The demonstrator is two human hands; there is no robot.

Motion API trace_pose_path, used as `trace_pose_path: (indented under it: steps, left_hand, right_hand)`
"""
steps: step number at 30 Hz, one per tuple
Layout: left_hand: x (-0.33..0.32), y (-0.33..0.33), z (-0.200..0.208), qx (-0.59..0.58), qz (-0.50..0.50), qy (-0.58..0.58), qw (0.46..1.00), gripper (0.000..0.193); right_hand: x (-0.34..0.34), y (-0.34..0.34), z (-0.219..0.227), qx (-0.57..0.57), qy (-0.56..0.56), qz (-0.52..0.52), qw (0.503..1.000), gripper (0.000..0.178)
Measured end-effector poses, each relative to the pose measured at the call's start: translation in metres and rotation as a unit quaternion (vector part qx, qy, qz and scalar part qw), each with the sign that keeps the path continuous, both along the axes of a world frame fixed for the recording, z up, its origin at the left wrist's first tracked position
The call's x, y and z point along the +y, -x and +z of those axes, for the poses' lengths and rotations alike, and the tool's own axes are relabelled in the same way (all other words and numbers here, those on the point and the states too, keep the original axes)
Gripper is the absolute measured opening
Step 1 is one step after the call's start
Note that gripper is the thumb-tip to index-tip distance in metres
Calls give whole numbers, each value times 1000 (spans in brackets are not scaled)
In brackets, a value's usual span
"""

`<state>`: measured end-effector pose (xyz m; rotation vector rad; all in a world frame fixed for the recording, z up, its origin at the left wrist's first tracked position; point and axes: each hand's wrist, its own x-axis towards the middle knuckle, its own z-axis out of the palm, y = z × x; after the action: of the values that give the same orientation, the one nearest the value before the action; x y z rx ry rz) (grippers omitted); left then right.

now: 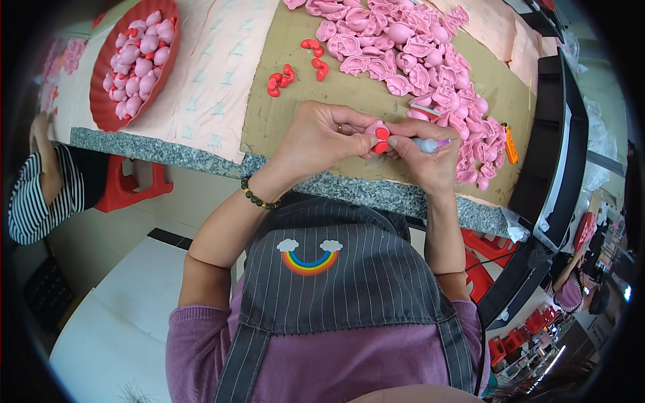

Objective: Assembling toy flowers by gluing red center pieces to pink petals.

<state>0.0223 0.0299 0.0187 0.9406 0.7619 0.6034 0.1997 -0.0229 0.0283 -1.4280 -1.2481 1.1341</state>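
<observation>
Both hands meet over the near edge of the table. My left hand, with a ring and a beaded bracelet, is closed on a small pink toy piece that has red rounded parts on its front. The fingertips of my right hand touch the red parts from the other side. Tucked in that same hand is a small translucent squeeze bottle with a purple tip. Beyond my hands lie several loose red pieces and a large heap of hollow pink pieces.
At the left, a red fluted basin holds pink-and-red pieces. An orange-handled tool lies right of the heap. A black frame borders the table's right side. Another person's striped sleeve and a red stool show at left.
</observation>
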Motion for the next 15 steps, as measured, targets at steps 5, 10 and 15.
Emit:
trace_pose_path:
  steps: [5,10,15]
  left_hand:
    - [0,1,-2,-3,3,-2,1000,25]
    - [-2,-1,-5,-3,5,-3,1000,25]
    - [-5,-2,-5,-12,8,-7,1000,24]
  right_hand:
    - [0,0,-1,4,-1,1,1000,11]
    - [-1,-1,-2,5,1,2,1000,11]
    - [-3,-1,0,9,0,4,1000,11]
